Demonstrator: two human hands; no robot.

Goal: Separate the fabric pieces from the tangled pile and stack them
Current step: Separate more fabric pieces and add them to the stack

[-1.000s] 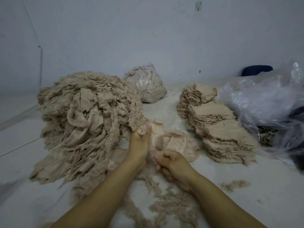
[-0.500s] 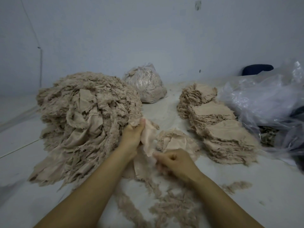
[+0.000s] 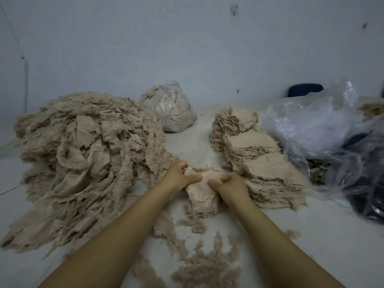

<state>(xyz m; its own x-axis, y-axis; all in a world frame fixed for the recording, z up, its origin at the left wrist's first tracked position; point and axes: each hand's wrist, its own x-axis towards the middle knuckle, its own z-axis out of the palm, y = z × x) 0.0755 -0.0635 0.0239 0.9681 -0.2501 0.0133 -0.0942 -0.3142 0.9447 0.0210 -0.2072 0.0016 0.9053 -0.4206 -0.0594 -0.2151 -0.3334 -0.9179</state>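
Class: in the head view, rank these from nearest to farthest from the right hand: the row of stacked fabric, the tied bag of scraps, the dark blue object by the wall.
1. Stacked fabric, just right of the right hand.
2. Tied bag of scraps, far centre.
3. Dark blue object, far right by the wall.

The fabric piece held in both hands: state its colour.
Pale pinkish beige fabric piece, plain, seen in the head view.

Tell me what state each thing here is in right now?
left hand: gripping the fabric piece
right hand: gripping the same piece
fabric piece: held between both hands, crumpled
tangled pile: heaped, unsorted
stacks: three, layered flat
tied bag: full, closed
loose plastic bag: crumpled
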